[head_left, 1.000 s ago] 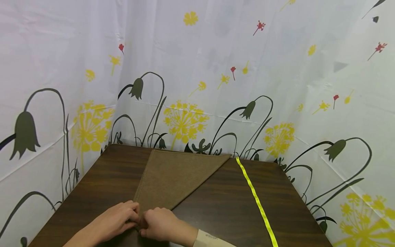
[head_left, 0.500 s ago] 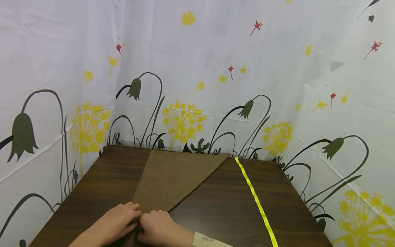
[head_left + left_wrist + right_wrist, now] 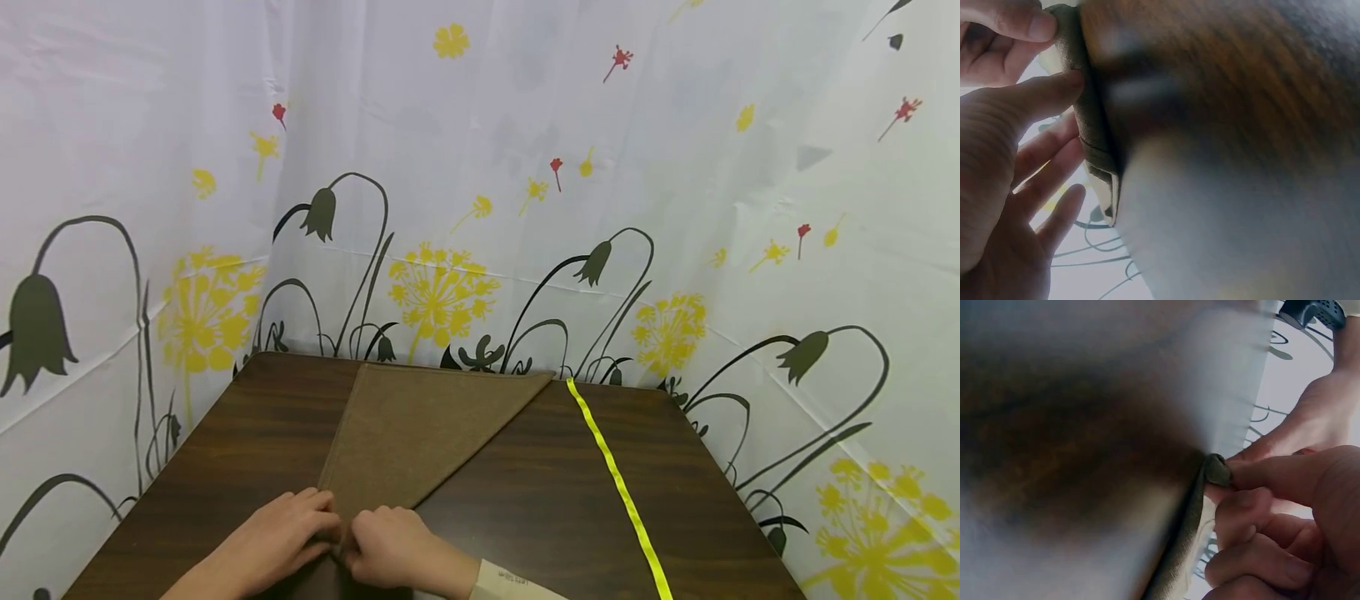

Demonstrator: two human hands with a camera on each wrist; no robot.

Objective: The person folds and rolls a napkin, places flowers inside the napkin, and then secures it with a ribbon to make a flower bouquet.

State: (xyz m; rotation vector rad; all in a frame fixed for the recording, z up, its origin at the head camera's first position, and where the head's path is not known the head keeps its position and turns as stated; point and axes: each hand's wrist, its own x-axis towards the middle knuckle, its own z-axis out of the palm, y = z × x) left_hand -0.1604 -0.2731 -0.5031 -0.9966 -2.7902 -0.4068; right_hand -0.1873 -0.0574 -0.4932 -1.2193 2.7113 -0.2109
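- On the dark wood table (image 3: 540,508), a brown cloth (image 3: 412,433) is laid out, and its far edge is set along the back of the table.
- At the back, the cloth is spread wide and flat. It is narrowed toward the near side, where it is held by both hands.
- By the left hand (image 3: 281,537), the cloth is pinched. A rolled part is pressed by the thumb on one side, and the fingers are placed on the other side. In the left wrist view, the lower fingers are held a little apart.
- By the right hand (image 3: 393,546), the cloth is pinched too. In the right wrist view, a small rolled end is caught at the thumb, and the other fingers are curled in.
- Both hands are kept close, side by side.
- Around the right wrist, a pale band (image 3: 510,581) with small letters is worn.
- To the right of the cloth, a yellow strip (image 3: 618,482) is stretched down the table. The cloth is not touched by it.
- Behind the table, a white curtain (image 3: 420,108) is hung. It is printed with yellow, red and dark green flowers.
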